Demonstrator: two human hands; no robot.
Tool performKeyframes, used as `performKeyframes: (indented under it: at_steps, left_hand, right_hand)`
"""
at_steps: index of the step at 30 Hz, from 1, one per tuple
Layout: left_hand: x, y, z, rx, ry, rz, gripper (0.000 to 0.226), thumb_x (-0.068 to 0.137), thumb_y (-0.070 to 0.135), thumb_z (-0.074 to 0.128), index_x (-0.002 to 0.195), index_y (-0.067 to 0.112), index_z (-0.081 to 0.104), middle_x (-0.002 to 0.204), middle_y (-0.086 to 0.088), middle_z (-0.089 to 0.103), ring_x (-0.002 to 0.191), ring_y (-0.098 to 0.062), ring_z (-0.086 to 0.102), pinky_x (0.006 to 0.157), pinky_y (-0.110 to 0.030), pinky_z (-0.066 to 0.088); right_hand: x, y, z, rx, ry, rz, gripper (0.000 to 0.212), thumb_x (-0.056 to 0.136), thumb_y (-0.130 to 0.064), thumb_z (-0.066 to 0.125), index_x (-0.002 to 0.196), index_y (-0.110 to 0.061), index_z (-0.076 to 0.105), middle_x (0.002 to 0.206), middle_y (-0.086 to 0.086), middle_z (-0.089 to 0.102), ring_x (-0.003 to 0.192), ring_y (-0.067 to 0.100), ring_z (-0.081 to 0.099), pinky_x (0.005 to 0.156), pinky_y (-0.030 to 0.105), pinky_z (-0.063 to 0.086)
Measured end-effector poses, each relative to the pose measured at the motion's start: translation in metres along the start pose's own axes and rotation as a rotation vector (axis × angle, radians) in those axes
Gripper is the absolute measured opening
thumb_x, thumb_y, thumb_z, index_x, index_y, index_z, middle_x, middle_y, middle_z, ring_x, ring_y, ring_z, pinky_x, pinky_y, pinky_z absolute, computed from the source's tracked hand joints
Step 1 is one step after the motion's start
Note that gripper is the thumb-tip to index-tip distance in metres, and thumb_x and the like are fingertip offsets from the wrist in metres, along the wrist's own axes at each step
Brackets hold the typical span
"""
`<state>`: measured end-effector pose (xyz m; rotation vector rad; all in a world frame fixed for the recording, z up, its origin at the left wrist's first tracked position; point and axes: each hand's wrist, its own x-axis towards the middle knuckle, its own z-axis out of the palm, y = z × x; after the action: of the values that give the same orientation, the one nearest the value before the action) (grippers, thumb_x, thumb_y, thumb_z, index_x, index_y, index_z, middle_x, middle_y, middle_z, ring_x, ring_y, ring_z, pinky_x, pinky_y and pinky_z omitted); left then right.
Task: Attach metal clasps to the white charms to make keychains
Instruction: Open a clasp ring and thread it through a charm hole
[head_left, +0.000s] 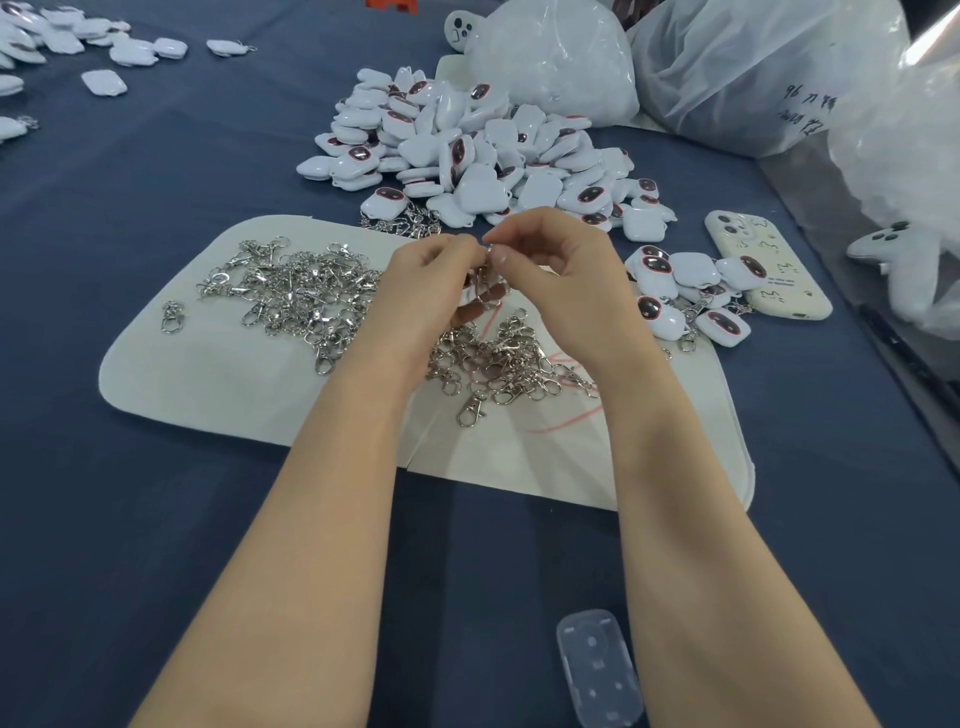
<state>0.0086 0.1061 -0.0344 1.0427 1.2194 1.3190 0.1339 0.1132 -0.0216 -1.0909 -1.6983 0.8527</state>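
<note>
The left hand and the right hand meet above the white mat on the blue tabletop. The fingers of the left hand are curled around a white charm, which is mostly hidden by them. The right thumb and forefinger are pinched together on the small top ring of a metal clasp, which hangs between both hands. Loose clasps lie on the mat to the left of the fingers and just under them. Behind the fingers is a big pile of charms. To the right of the fingers, finished charms lie touching a phone.
</note>
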Motion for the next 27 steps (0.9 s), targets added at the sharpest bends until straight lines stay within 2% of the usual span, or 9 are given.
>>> performKeyframes:
  at_steps: [3, 5, 9, 12, 15, 19, 23, 27]
  left_hand:
    - [0.001, -0.001, 0.002, 0.000, 0.029, -0.003, 0.021, 0.086, 0.009, 0.054, 0.069, 0.019, 0.063, 0.063, 0.006, 0.064, 0.067, -0.012, 0.066, 0.072, -0.032, 0.056]
    - [0.001, -0.002, 0.002, 0.144, 0.083, 0.064, 0.014, 0.086, 0.010, 0.057, 0.080, 0.021, 0.064, 0.073, 0.005, 0.066, 0.070, -0.009, 0.066, 0.074, -0.033, 0.056]
    - [0.002, -0.004, 0.002, 0.360, 0.128, 0.239, 0.005, 0.086, 0.018, 0.063, 0.090, 0.021, 0.065, 0.095, -0.005, 0.066, 0.078, -0.013, 0.059, 0.074, -0.028, 0.050]
    - [0.003, -0.006, 0.004, 0.472, 0.151, 0.318, 0.003, 0.087, 0.021, 0.064, 0.089, 0.023, 0.065, 0.108, -0.007, 0.060, 0.083, -0.007, 0.052, 0.075, -0.017, 0.040]
    - [0.005, -0.008, 0.003, 0.494, 0.175, 0.349, 0.003, 0.087, 0.019, 0.064, 0.088, 0.022, 0.064, 0.108, -0.006, 0.059, 0.078, 0.003, 0.051, 0.069, -0.005, 0.036]
    - [0.006, -0.009, 0.003, 0.490, 0.207, 0.378, 0.002, 0.086, 0.017, 0.064, 0.084, 0.019, 0.063, 0.104, -0.006, 0.061, 0.068, 0.003, 0.051, 0.066, -0.008, 0.037]
    - [0.006, -0.011, 0.004, 0.539, 0.232, 0.397, 0.005, 0.087, 0.015, 0.061, 0.084, 0.019, 0.061, 0.104, 0.000, 0.057, 0.067, 0.006, 0.050, 0.064, -0.001, 0.034]
    - [0.007, -0.011, 0.003, 0.621, 0.220, 0.427, 0.005, 0.089, 0.012, 0.059, 0.087, 0.017, 0.061, 0.104, 0.003, 0.050, 0.070, 0.006, 0.048, 0.066, 0.002, 0.031]
  right_hand:
    - [0.002, 0.002, 0.002, 0.005, 0.062, 0.048, 0.014, 0.087, -0.004, 0.062, 0.083, -0.018, 0.061, 0.077, -0.008, 0.062, 0.072, 0.003, 0.058, 0.075, 0.022, 0.050]
    - [0.004, 0.003, 0.003, 0.029, 0.116, 0.090, 0.017, 0.088, -0.006, 0.062, 0.079, -0.021, 0.059, 0.076, -0.007, 0.061, 0.073, 0.008, 0.057, 0.076, 0.028, 0.050]
    - [0.003, 0.002, 0.005, 0.054, 0.156, 0.148, 0.019, 0.089, -0.007, 0.060, 0.077, -0.022, 0.060, 0.077, -0.004, 0.063, 0.070, 0.008, 0.056, 0.072, 0.025, 0.048]
    - [0.003, 0.001, 0.005, 0.037, 0.163, 0.158, 0.011, 0.089, -0.008, 0.060, 0.082, -0.016, 0.063, 0.077, -0.004, 0.064, 0.071, 0.006, 0.056, 0.073, 0.024, 0.048]
    - [0.004, 0.001, 0.006, 0.005, 0.153, 0.157, 0.007, 0.089, -0.010, 0.061, 0.086, -0.014, 0.065, 0.078, -0.005, 0.064, 0.072, 0.005, 0.058, 0.074, 0.023, 0.049]
    - [0.004, 0.002, 0.010, -0.035, 0.186, 0.128, 0.007, 0.088, -0.009, 0.062, 0.087, -0.016, 0.064, 0.077, -0.009, 0.062, 0.073, 0.005, 0.057, 0.076, 0.023, 0.050]
    - [0.003, 0.003, 0.012, -0.124, 0.214, 0.048, 0.010, 0.084, -0.006, 0.062, 0.084, -0.015, 0.061, 0.071, -0.012, 0.058, 0.062, -0.002, 0.050, 0.063, 0.009, 0.042]
    - [0.003, 0.005, 0.013, -0.202, 0.201, 0.006, 0.009, 0.083, -0.005, 0.062, 0.086, -0.013, 0.061, 0.076, -0.005, 0.059, 0.067, 0.007, 0.052, 0.066, 0.012, 0.043]
